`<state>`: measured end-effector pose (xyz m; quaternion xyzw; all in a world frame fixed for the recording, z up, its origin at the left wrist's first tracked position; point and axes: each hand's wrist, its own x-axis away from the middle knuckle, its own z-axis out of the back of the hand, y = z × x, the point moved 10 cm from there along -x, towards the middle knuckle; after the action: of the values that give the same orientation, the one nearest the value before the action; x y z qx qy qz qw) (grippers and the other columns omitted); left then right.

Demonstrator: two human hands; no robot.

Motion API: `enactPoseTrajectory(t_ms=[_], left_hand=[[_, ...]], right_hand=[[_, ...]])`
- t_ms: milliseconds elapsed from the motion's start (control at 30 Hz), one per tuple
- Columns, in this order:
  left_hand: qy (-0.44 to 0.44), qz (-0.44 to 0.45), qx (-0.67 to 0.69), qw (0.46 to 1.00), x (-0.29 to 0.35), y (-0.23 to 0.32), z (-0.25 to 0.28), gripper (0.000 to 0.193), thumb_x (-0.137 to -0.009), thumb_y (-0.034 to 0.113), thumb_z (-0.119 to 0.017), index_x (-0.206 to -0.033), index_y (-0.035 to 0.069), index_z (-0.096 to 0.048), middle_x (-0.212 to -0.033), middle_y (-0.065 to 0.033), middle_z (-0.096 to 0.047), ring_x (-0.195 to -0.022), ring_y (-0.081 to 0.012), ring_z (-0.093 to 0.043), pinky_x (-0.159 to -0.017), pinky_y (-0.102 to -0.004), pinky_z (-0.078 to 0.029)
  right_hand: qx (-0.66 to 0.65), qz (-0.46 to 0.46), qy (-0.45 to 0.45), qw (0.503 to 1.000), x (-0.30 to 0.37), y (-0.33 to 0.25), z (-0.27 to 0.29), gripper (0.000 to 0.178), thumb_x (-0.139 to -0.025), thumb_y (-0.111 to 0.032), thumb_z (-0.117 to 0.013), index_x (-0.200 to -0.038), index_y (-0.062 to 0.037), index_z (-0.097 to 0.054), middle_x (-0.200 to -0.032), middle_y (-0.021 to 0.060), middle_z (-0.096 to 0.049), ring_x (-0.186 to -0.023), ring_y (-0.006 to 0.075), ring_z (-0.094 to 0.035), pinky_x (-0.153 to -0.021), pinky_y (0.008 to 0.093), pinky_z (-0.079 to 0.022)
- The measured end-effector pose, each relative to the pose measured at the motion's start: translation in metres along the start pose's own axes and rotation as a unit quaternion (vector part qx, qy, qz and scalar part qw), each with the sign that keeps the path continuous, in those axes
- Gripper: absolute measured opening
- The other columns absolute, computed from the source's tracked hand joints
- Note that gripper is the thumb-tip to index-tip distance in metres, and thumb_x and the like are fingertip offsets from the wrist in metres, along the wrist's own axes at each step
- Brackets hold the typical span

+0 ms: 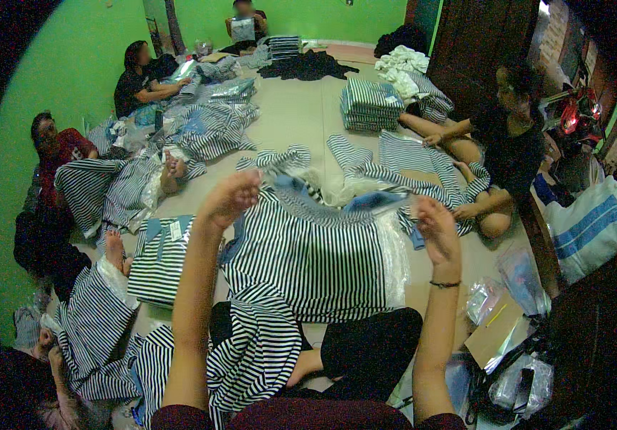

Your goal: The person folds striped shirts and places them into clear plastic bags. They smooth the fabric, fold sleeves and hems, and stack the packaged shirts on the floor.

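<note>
Both my arms reach forward, raised above a spread of black-and-white striped cloth. A striped garment with blue parts (323, 208) hangs between my hands, its upper edge sagging in the middle. My left hand (233, 199) pinches its left end; my right hand (437, 226) pinches the right end. Below lies a wide striped piece (316, 265), and I cannot tell whether it belongs to the same garment. Clear plastic (394, 251) shows along its right side. More striped cloth (258, 344) is bunched over my left leg.
A folded striped stack (161, 261) with blue trim sits to my left; another stack (371, 104) stands farther off. People sit along both sides, one (502, 136) near on the right. Cardboard (495, 333) and plastic bags (523, 387) lie at my right, below a white-and-blue sack (588, 229).
</note>
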<state>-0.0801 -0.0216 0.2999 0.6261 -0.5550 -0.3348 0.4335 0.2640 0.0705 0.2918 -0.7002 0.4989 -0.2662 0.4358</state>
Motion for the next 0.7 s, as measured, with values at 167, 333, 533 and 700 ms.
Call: enactPoseTrajectory(t_ms=[167,333,533,700], left_hand=[[-0.139,-0.011,0.07,0.988,0.023,0.055,-0.05,0.016,-0.081,0.018,-0.052,-0.09,0.005,-0.053,-0.062,0.0018,-0.049,-0.058,-0.0067,-0.049,-0.051,-0.0185,-0.042],[0.029,0.04,0.103,0.993,-0.018,-0.011,-0.004,0.018,-0.076,0.014,-0.058,-0.091,0.004,-0.054,-0.078,-0.0034,-0.058,-0.069,-0.0125,-0.054,-0.065,-0.0238,-0.047],[0.014,-0.012,0.081,0.997,-0.04,-0.003,-0.004,0.015,-0.077,0.018,-0.057,-0.08,0.004,-0.053,-0.072,-0.0008,-0.054,-0.067,-0.0102,-0.052,-0.063,-0.0219,-0.045],[0.013,-0.021,-0.004,1.0,-0.01,-0.065,0.018,0.013,-0.077,0.017,-0.054,-0.077,0.004,-0.056,-0.065,0.0,-0.05,-0.053,-0.0061,-0.041,-0.049,-0.0197,-0.034]], right_hand=[[-0.102,0.07,-0.016,0.992,0.033,-0.058,-0.027,0.012,-0.079,-0.011,-0.054,-0.088,-0.0032,-0.055,-0.072,0.0003,-0.055,-0.064,0.0046,-0.051,-0.051,0.0166,-0.041],[-0.115,0.017,0.012,0.993,-0.006,0.0,-0.004,0.014,-0.077,-0.012,-0.055,-0.088,-0.0034,-0.057,-0.076,0.0012,-0.057,-0.065,0.0089,-0.052,-0.058,0.0196,-0.041],[-0.066,0.049,0.017,0.996,-0.035,-0.005,0.005,0.015,-0.077,-0.011,-0.055,-0.088,-0.0028,-0.057,-0.075,0.0015,-0.056,-0.066,0.0084,-0.049,-0.058,0.0193,-0.039],[0.095,0.077,0.018,0.992,-0.003,0.032,0.038,0.019,-0.077,-0.019,-0.055,-0.088,-0.0036,-0.057,-0.073,-0.0009,-0.056,-0.062,0.007,-0.048,-0.056,0.0198,-0.038]])
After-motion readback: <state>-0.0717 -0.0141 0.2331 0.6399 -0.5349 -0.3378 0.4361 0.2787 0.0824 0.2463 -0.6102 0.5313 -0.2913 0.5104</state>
